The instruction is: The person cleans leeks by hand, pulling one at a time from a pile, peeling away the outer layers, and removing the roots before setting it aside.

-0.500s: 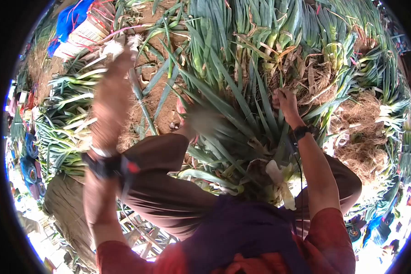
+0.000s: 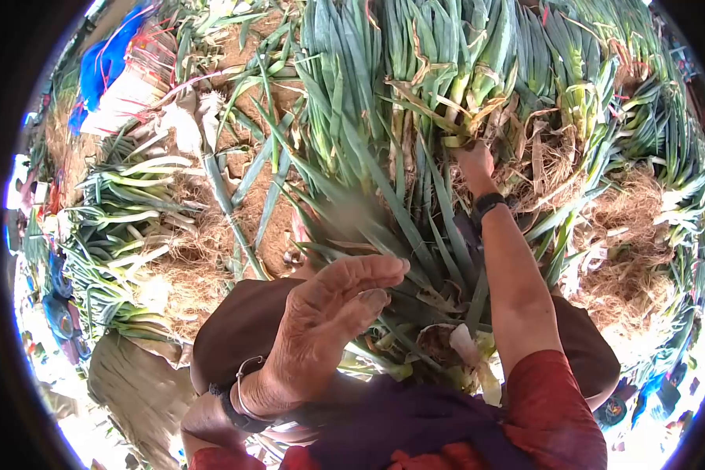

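My left hand [image 2: 329, 317] is raised above my lap, with the fingers stretched out together and the thumb apart below them; nothing shows in it. My right hand [image 2: 476, 168] reaches forward among the standing green onions [image 2: 482, 66], at the pale lower stalks near the roots. Leaves and stalks hide its fingers, so I cannot tell what they hold. Loose green onion leaves [image 2: 399, 211] fan out between my knees, below both arms. Peeled outer layers and a pale stalk end [image 2: 464, 345] lie close in front of my body.
More green onions [image 2: 125, 196] lie in a row on the left, roots inward. A basket [image 2: 133, 82] with blue material stands at the upper left. Matted roots [image 2: 619, 227] are heaped on the right. Bare soil [image 2: 270, 219] and cut leaves show left of centre.
My left hand has swung from the far left, over the soil, back toward my lap. My right hand has reached farther forward into the stalks. The view has shifted slightly.
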Demonstrator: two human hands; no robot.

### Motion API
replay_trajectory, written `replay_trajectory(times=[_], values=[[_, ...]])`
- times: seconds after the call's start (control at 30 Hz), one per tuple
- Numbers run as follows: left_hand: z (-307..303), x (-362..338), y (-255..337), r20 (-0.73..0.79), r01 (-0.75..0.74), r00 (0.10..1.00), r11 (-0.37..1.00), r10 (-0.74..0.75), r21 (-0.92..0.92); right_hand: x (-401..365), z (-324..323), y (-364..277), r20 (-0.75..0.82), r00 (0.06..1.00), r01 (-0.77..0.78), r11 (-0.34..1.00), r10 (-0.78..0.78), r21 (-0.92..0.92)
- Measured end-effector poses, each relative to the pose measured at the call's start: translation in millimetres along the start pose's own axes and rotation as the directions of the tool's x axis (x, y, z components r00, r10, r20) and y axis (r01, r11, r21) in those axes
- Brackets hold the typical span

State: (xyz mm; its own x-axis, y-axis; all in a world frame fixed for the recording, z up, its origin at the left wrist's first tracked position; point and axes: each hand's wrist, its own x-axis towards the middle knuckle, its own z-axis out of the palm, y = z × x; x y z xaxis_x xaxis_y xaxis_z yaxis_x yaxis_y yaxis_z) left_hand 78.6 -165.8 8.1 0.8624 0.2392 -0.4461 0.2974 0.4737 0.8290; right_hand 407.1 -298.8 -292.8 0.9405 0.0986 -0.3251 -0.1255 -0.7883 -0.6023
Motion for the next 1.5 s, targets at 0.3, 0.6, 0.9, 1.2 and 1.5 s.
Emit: replay_trajectory(times=[0.3, 0.6, 0.9, 1.2, 1.5], values=[[45, -10, 3, 0.151, 0.123, 0.983, 0.985, -0.104, -0.123, -32, -28, -41, 0.147, 0.976, 0.188, 0.958, -0.158, -0.218], [66, 4, 6, 0.223, 0.097, 0.973, 0.988, -0.067, -0.124, 11, 106, 1, 0.056, 0.971, 0.155, 0.786, -0.234, 0.599], [72, 6, 3, 0.243, 0.120, 0.965, 0.988, -0.094, -0.094, -153, -101, -12, 0.265, 0.705, 0.139, 0.495, -0.658, 0.858], [70, 13, -21, 0.287, -0.090, 0.957, 0.986, 0.047, 0.140, -328, -99, 75, 0.635, 0.768, -0.438, 0.654, -0.084, 0.616], [55, 11, -37, 0.263, -0.220, 0.951, 0.951, 0.160, 0.218, -355, -119, 113, 0.467, 0.873, -0.454, 0.587, 0.143, 0.670]])
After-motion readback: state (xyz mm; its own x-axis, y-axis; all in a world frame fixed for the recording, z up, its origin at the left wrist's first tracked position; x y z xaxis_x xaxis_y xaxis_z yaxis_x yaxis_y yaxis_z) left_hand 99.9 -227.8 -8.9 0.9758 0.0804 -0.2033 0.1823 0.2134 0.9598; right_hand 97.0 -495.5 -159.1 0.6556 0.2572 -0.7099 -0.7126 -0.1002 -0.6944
